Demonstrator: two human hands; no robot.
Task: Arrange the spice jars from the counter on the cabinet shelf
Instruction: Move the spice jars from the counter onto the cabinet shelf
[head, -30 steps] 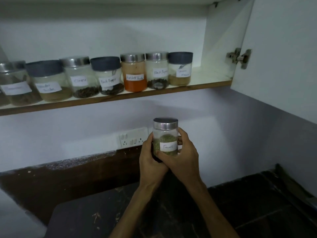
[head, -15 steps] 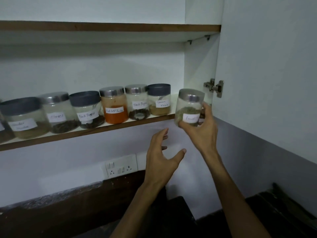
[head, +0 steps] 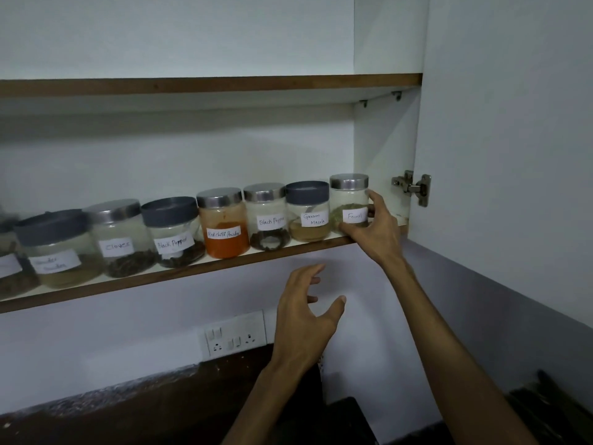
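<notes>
Right hand (head: 373, 228): fingers curled round the Fennel jar (head: 349, 200), upright on the shelf (head: 179, 275) beside the Garam Masala jar (head: 308, 213).
Left hand (head: 305, 313): fingers spread, holding nothing, below the shelf.

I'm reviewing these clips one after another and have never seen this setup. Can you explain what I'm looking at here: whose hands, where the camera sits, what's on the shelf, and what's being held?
There is no machine here: a person works with bare hands, and one wide-angle camera worn on the head looks out at them, so the arms reach in from the bottom of the picture. The open cabinet's lower shelf carries a row of labelled spice jars, among them Cloves, Red Chilli Powder and Garam Masala. The right hand grips the Fennel jar, which stands at the right end of the row, beside Garam Masala. The left hand hovers below the shelf, fingers spread, holding nothing. A switch and socket plate is on the wall beneath.
</notes>
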